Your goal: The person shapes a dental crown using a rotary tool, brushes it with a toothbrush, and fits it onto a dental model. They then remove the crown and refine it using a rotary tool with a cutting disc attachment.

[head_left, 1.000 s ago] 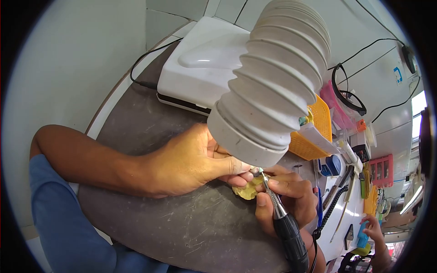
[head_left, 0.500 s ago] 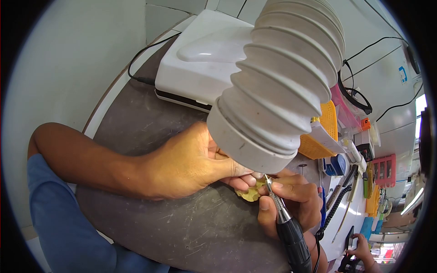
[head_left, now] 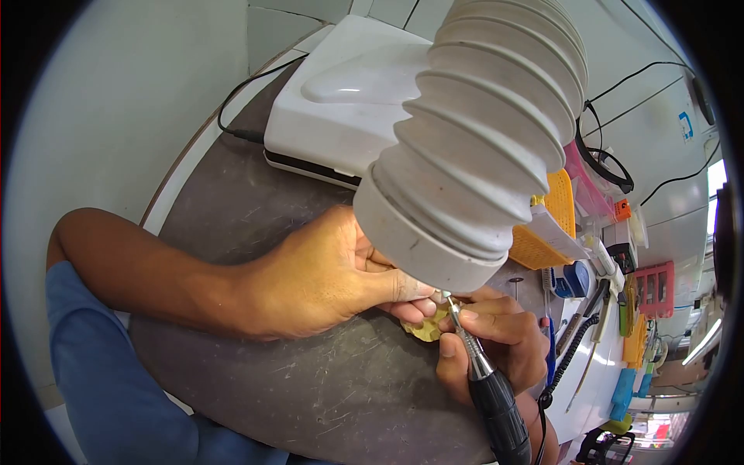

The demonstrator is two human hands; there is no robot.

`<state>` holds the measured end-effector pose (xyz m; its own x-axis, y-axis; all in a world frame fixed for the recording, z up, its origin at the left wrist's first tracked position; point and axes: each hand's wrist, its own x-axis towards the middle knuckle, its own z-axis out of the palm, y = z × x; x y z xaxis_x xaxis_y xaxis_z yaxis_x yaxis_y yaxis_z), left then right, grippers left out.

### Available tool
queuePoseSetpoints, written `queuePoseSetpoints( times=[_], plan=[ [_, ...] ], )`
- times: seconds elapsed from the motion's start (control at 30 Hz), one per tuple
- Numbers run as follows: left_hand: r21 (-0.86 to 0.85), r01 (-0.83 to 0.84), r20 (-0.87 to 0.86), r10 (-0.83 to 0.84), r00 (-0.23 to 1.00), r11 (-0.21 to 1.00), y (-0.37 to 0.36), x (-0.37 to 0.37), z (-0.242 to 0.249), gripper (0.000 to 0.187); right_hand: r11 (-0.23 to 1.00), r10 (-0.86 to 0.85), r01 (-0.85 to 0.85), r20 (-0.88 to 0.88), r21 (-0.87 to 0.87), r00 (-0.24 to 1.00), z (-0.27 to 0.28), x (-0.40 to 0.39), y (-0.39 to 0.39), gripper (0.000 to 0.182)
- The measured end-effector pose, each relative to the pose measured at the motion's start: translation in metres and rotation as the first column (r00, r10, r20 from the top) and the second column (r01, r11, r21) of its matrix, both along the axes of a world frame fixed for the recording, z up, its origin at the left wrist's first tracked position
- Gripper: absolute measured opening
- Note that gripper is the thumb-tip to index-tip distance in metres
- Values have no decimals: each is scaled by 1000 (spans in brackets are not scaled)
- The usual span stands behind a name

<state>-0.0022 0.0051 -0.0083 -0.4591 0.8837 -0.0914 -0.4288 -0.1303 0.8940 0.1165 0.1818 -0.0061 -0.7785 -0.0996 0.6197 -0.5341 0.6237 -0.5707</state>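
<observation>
My left hand (head_left: 314,283) is closed, thumb and fingers pinched together at a pale yellow, uneven-edged piece (head_left: 422,331). Much of that piece is hidden behind the fingers. In my right hand (head_left: 504,333) is a rotary handpiece (head_left: 482,368) with a metal nose and black body, held like a pen. Its thin tip meets the left fingertips, just under the rim of a wide white ribbed hose (head_left: 484,147). Both hands are close together over the dark grey worktop (head_left: 333,403).
A white boxy device (head_left: 341,101) with a black cord stands behind my left hand. To the right are a yellow basket (head_left: 535,244), a blue-and-white item (head_left: 572,280), a coiled black cable (head_left: 573,353) and a pink rack (head_left: 655,288). The hose hangs over the work.
The handpiece tip has shifted slightly up and to the left. Another person's hand holding a dark object at the lower right has gone from view. My left hand stays nearly still.
</observation>
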Motion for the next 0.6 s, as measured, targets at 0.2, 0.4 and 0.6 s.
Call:
queuePoseSetpoints(
  times=[0.2, 0.4, 0.6],
  plan=[
    [-15, 16, -49, -16, 999, 1000, -1, 0, 1, 24, 998, 11, -17, 102, 58, 995, 3, 3, 1, 28],
    [-23, 9, -29, -10, 1000, 1000, 0, 0, 1, 24, 1000, 9, -9, 34, -1, 999, 2, -2, 1, 31],
    [8, 0, -15, 0, 1000, 1000, 0, 1, -5, 24, 998, 27, -33, 134, 45, 991, 5, 5, 3, 29]
  ],
)
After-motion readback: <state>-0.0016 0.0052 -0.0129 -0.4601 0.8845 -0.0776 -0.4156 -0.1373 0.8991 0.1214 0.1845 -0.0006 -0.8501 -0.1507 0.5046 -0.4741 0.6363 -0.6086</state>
